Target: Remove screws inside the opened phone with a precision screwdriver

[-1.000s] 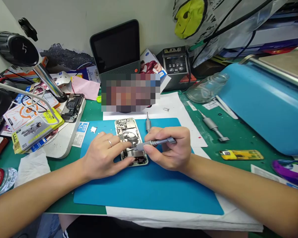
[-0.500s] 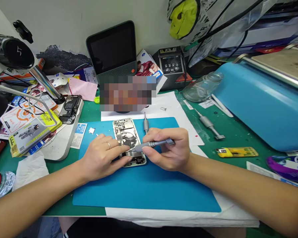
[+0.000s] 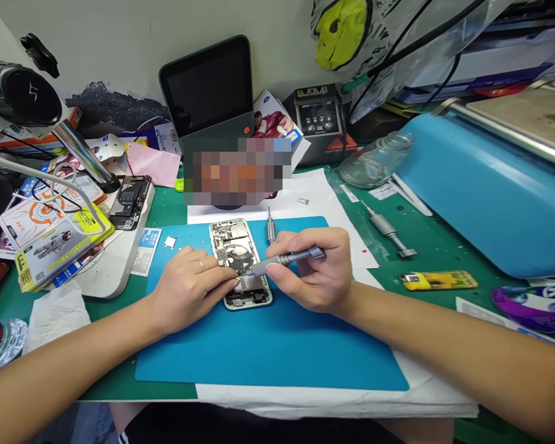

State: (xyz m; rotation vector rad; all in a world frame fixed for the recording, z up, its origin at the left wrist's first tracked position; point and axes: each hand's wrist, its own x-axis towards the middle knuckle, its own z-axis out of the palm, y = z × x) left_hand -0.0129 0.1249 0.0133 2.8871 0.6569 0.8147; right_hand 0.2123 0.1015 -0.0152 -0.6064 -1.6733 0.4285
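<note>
An opened smartphone [image 3: 254,297] with its inner parts exposed lies on the blue mat [image 3: 268,357]. My right hand [image 3: 321,271] grips a grey screwdriver [image 3: 277,262] like a pen, its tip pointing down-left at the phone's middle. Over the phone's left side, my left hand [image 3: 189,277] has thumb and index finger pinched together beside that tip. Whatever those fingers may hold is too small to make out. A second grey screwdriver [image 3: 271,228] stands just behind the phone. One small metal piece [image 3: 170,242] sits on the mat's left part.
Another screwdriver [image 3: 388,233] and a yellow strip-like part [image 3: 439,280] lie on the right. Behind them is a glass jar [image 3: 374,163]. Battery boxes [image 3: 65,250] and a second opened phone [image 3: 130,202] rest on the left. A dark display [image 3: 208,92] stands at the back.
My left thumb and index finger have closed together and moved slightly up the phone. The screwdriver tip has shifted a little up and left with my right hand.
</note>
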